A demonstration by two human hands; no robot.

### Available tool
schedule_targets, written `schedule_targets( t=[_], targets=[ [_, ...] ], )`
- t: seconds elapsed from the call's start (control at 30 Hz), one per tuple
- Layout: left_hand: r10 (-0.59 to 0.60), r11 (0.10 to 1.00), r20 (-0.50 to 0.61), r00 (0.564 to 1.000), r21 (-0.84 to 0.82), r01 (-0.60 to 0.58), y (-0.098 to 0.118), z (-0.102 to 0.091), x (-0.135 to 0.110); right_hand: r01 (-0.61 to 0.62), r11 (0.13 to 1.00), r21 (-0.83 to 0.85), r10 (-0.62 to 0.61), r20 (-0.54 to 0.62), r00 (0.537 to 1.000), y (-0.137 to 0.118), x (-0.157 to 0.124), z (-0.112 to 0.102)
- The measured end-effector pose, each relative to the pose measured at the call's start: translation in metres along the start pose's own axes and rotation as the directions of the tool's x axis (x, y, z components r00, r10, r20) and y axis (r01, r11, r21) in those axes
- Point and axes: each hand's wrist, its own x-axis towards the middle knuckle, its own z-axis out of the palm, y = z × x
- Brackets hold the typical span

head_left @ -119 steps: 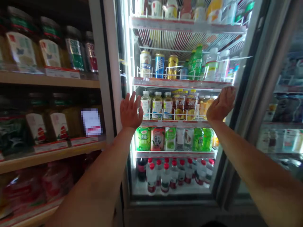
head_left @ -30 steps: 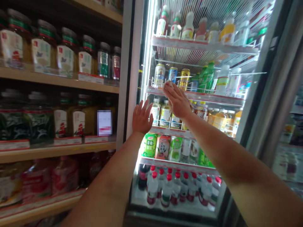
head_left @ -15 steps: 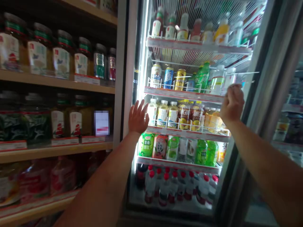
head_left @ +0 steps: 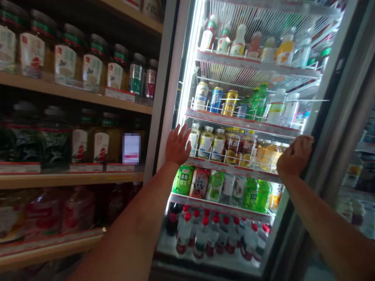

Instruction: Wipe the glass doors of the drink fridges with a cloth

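Observation:
My left hand [head_left: 177, 146] is raised at the left edge of the lit drinks fridge [head_left: 234, 203], its fingers stretched out and apart, holding nothing. It overlaps the fridge's left frame and partly covers a pale-labelled bottle [head_left: 193, 139]. On the right side, my right hand [head_left: 293, 157] is curled closed in front of the fridge's right edge. Whatever lies under its fingers is hidden. Just left of it, bottles of yellow-orange drink [head_left: 274, 154] stand on the middle shelf.
Cans [head_left: 216, 100] and bottles fill the fridge's wire-fronted shelves, with several red-capped bottles [head_left: 202, 234] at the bottom. To the left, a wooden shelf [head_left: 76, 93] carries large bottles. A metal door frame [head_left: 331, 156] borders the right.
My right hand has moved down and slightly right along the fridge's right side. My left hand stays at the left edge. The view has shifted and tilted slightly.

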Motion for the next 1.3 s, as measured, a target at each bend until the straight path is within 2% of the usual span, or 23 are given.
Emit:
schedule_targets(
  t=[0.1,0.27,0.37,0.43,0.53,0.6,0.67,0.87,1.07,1.13,1.2,1.23,1.3],
  targets=[
    [0.020,1.000,-0.004,1.000,0.017,-0.020,0.000,-0.001,0.000,-0.035,0.999,0.005,0.035,-0.066,0.997,-0.031,-0.010,0.010],
    [0.001,1.000,0.013,1.000,-0.019,-0.001,0.001,-0.003,-0.001,0.103,0.993,0.048,-0.105,0.032,0.994,-0.095,-0.029,0.025],
    [-0.004,1.000,0.018,1.000,-0.026,0.004,0.001,-0.003,-0.001,0.226,0.969,0.097,-0.235,0.097,0.967,-0.134,-0.046,0.034],
    [-0.001,1.000,0.011,1.000,-0.012,0.001,0.001,-0.003,-0.001,0.322,0.936,0.141,-0.342,0.153,0.927,-0.158,-0.061,0.038],
    [0.005,1.000,0.006,1.000,-0.010,-0.005,0.001,-0.002,-0.002,0.450,0.862,0.235,-0.501,0.251,0.828,-0.189,-0.088,0.040],
    [0.002,1.000,0.007,1.000,-0.015,-0.002,0.001,-0.001,-0.002,0.505,0.809,0.300,-0.582,0.299,0.756,-0.203,-0.106,0.040],
    [0.002,1.000,0.003,1.000,-0.011,-0.002,0.000,-0.001,-0.002,0.529,0.773,0.350,-0.630,0.325,0.706,-0.214,-0.121,0.040],
    [-0.005,1.000,0.025,1.000,-0.018,0.006,0.000,-0.002,-0.001,0.528,0.713,0.460,-0.699,0.409,0.587,-0.219,-0.145,0.042],
    [0.036,0.999,-0.021,0.999,0.038,-0.035,-0.001,-0.002,-0.001,0.615,0.566,0.549,-0.824,0.415,0.386,-0.202,-0.140,0.038],
    [0.046,0.998,-0.038,0.998,0.050,-0.044,-0.002,-0.001,-0.001,0.641,0.526,0.559,-0.847,0.413,0.334,-0.193,-0.135,0.034],
    [0.044,0.998,-0.040,0.998,0.050,-0.042,-0.003,0.000,-0.001,0.661,0.504,0.556,-0.858,0.406,0.313,-0.181,-0.128,0.029],
    [0.039,0.998,-0.035,0.999,0.041,-0.038,-0.003,0.000,-0.001,0.669,0.503,0.548,-0.860,0.399,0.319,-0.175,-0.124,0.026],
    [0.026,1.000,-0.019,0.999,0.013,-0.026,-0.004,0.000,0.000,0.673,0.526,0.520,-0.848,0.385,0.365,-0.159,-0.114,0.019]
  ],
)
